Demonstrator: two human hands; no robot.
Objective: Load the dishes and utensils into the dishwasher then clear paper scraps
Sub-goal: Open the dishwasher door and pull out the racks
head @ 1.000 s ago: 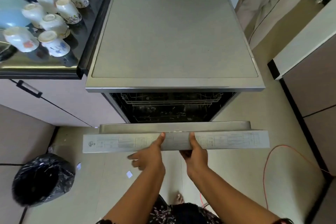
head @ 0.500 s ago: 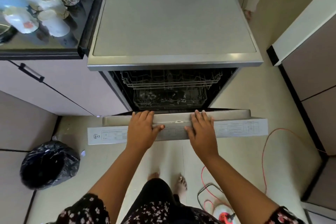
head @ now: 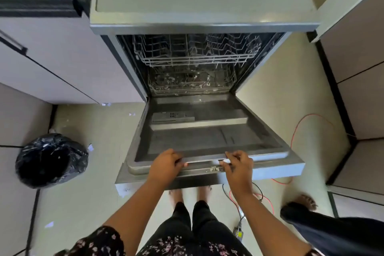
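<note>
Down drops our dishwasher door (head: pixel 207 141); left hand (head: pixel 166 167) and right hand (head: pixel 239 166) grip its six-o'clock edge, fingers curled; loading and paper scraps (head: pixel 90 147) remain.

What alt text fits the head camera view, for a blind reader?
A person's left hand and right hand grip the front edge of an open dishwasher door; wire racks show inside. A black bin bag sits nearby.
</note>
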